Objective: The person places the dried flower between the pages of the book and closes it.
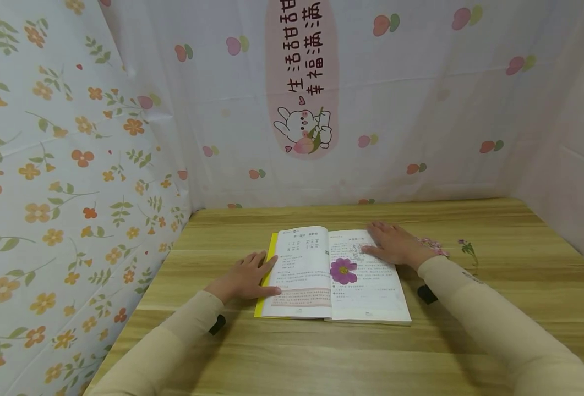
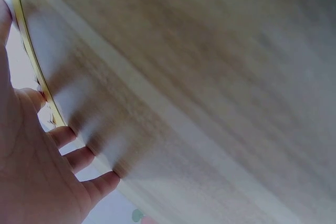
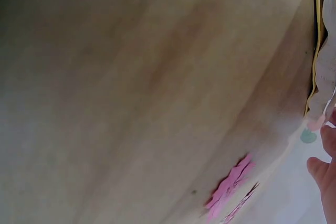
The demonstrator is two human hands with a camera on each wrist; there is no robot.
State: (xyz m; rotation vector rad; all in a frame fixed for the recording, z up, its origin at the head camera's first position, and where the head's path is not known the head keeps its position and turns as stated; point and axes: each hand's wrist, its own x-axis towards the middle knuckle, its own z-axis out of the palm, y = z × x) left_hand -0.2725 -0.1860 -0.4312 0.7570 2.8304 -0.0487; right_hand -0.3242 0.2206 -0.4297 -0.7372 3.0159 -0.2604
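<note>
An open book (image 1: 301, 275) with a yellow cover lies on the wooden table. On its right page, close to the fold, rests a flat purple flower (image 1: 344, 271) with a yellow centre. My left hand (image 1: 246, 278) is at the book's left edge, its thumb over the page margin. In the left wrist view, the spread fingertips (image 2: 109, 181) touch the tabletop just outside the book. My right hand (image 1: 398, 246) rests with extended fingers on the upper right part of the right page, covering some print. Only part of that hand (image 3: 328, 169) shows in the right wrist view.
Pink flowers (image 1: 434, 246) lie right of the book, partly behind my right wrist. Farther right is a small purple blossom on a green stem (image 1: 468, 250). A patterned curtain (image 1: 232, 137) hangs along the table's back edge, and a floral one (image 1: 74, 192) at the left.
</note>
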